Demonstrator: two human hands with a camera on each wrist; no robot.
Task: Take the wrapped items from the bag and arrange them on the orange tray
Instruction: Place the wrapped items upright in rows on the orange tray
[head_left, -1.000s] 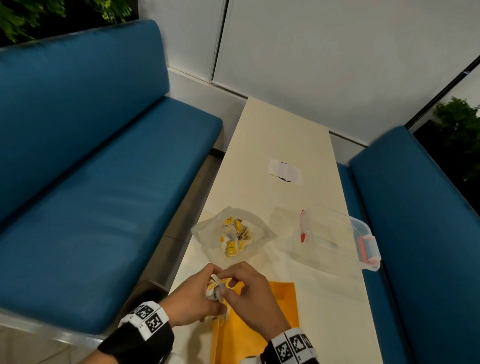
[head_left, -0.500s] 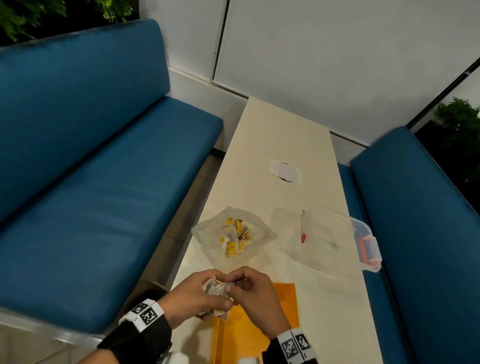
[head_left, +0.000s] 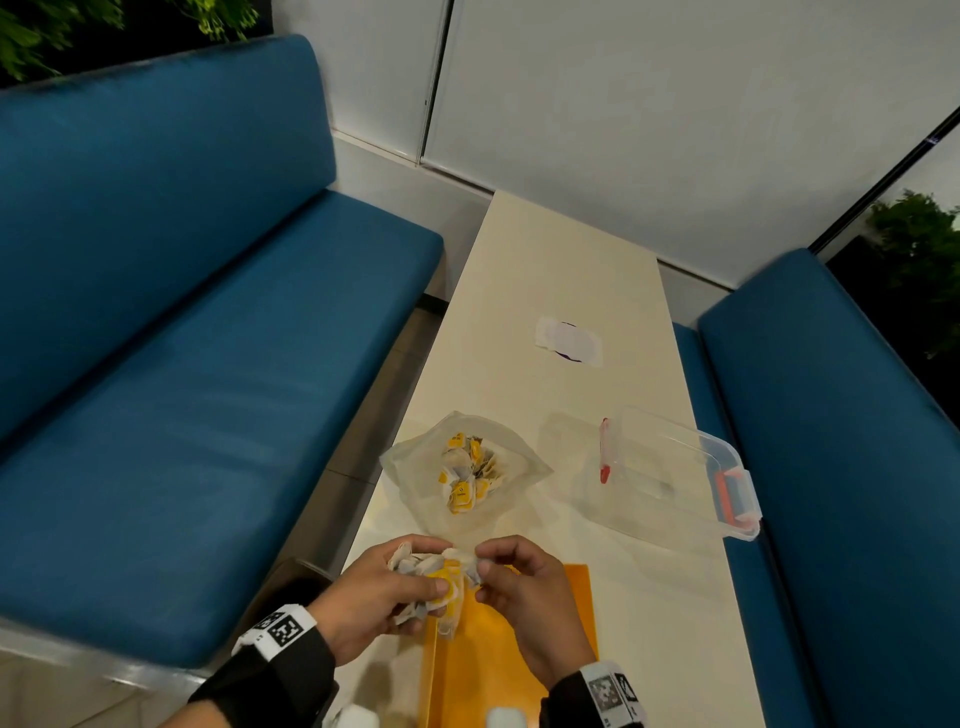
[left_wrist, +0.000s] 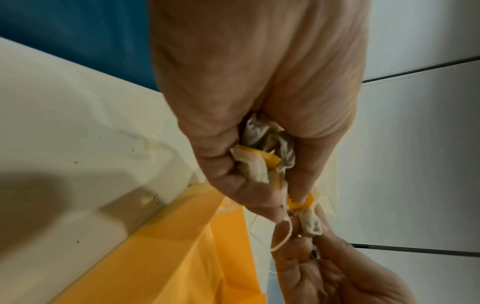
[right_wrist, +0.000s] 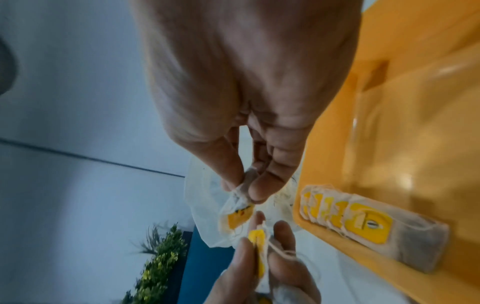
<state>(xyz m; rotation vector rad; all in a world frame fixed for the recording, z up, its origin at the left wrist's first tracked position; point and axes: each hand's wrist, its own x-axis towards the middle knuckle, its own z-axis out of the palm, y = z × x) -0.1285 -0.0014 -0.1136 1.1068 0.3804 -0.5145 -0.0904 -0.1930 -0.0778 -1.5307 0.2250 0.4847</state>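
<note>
My left hand (head_left: 410, 582) grips a crumpled bunch of tea bags (head_left: 441, 571) with yellow tags, just above the far left corner of the orange tray (head_left: 488, 660). My right hand (head_left: 493, 571) pinches one tea bag (right_wrist: 237, 216) at the bunch's right edge between thumb and finger. In the left wrist view the bunch (left_wrist: 262, 144) fills my fist. A neat row of tea bags (right_wrist: 363, 224) lies on the tray (right_wrist: 415, 102). The clear bag (head_left: 467, 467) with several more tea bags lies on the table beyond my hands.
A clear plastic box (head_left: 675, 467) with red clips stands at the table's right edge. A white sticker (head_left: 569, 343) lies farther up the cream table (head_left: 545, 260). Blue benches flank the table on both sides.
Both hands have come slightly nearer, over the tray's corner. My right hand has drawn a little to the right of the left, pinching one tea bag from the bunch.
</note>
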